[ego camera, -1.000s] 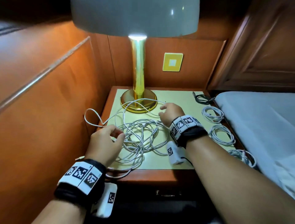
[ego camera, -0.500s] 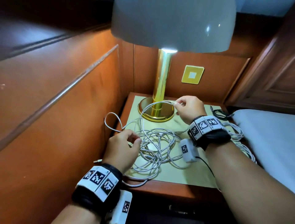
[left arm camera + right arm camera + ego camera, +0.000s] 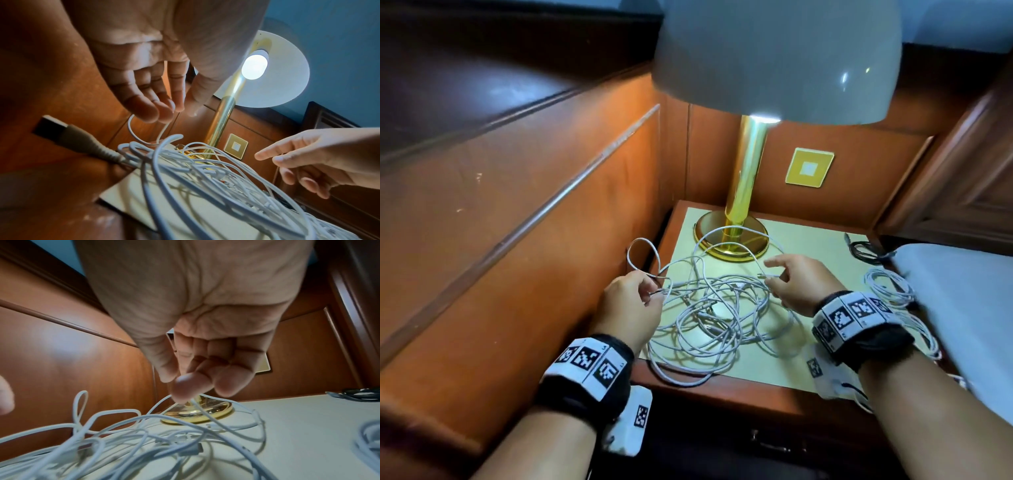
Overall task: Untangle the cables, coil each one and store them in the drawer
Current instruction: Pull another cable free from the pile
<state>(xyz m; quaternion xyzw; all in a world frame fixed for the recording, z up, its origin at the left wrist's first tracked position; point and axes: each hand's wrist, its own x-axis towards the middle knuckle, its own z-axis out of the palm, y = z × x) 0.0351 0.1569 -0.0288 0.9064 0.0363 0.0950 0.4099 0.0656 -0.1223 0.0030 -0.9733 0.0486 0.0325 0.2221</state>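
A tangle of white cables lies on the cream top of the nightstand. At the tangle's left edge my left hand pinches a strand below a loop that sticks out over the side. In the left wrist view the left hand has its fingertips closed on that loop, and a USB plug juts out nearby. My right hand pinches a white cable near its plug end, just in front of the lamp base. The right wrist view shows the thumb and forefinger of the right hand nipping the strand.
A brass lamp stands at the back of the nightstand, its shade overhead. Coiled white cables and a black cable lie along the right edge beside the bed. A wooden wall panel closes the left. The drawer handle is below.
My right hand has drawn back from the lamp base toward the tangle, still pinching a cable. The left hand has stayed at the tangle's left edge.
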